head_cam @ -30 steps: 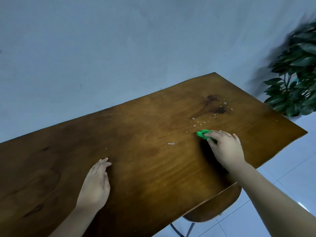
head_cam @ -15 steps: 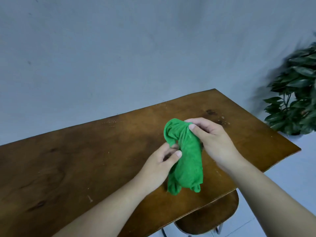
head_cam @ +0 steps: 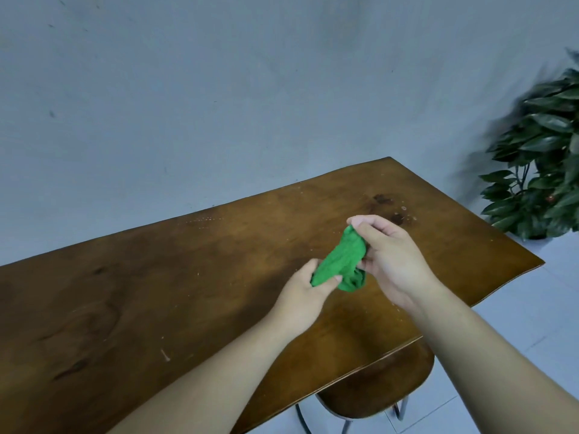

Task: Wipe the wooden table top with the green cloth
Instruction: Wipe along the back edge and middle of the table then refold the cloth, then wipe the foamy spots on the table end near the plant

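green cloth (head_cam: 343,261): bright green, bunched into a crumpled roll, lifted off the surface over the table's right half; upper end pinched by right hand (head_cam: 391,261), lower end by left hand (head_cam: 300,296).
table top (head_cam: 156,292): dark brown wood, visible grain; dark stain and pale specks near far right corner.

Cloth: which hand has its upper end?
The right hand pinches the cloth at its upper, far end. The left hand grips the lower end, nearer the camera.
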